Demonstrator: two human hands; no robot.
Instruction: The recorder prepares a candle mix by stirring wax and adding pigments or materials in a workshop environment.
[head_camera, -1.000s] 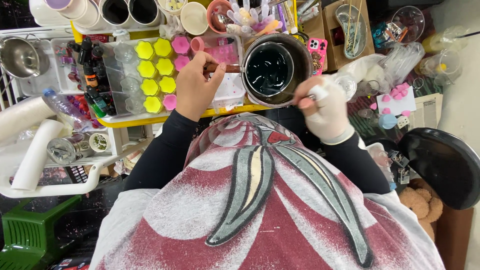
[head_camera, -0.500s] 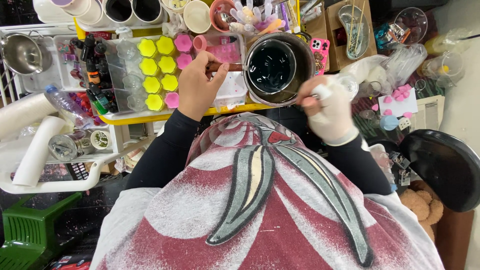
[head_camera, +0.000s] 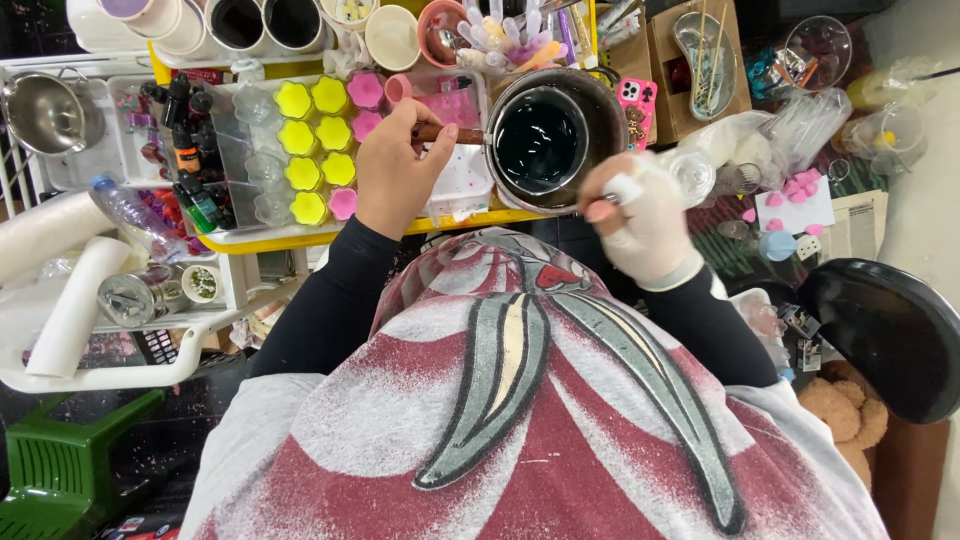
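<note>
Far left: a steel bowl on a wire rack, then small dark dye bottles crowded at the edge of a yellow tray. Next along, yellow flower moulds and pink moulds in rows, just beside the left hand. Left grip shut tight, fingers and thumb wrapped round the brown wooden handle of the metal pot. Pot upright at the tray's right end, with dark liquid in its inner vessel. Best, by the look of it, to keep that wrist level and the hold firm, close to the pot wall, to prevent any tilt toward the filled moulds. Keep the forearm off the mould rows; a nudge there would probably spill or mar them. Further right, the gloved right hand at the pot's near rim, grip pinched shut on a small white object, too blurred to identify. Work that hand in short, low moves over the rim, clear of the liquid, to avoid splashes on the glove and on the pink phone just beyond the pot. Steady first with the left, then act with the right, never both loose at once.
</note>
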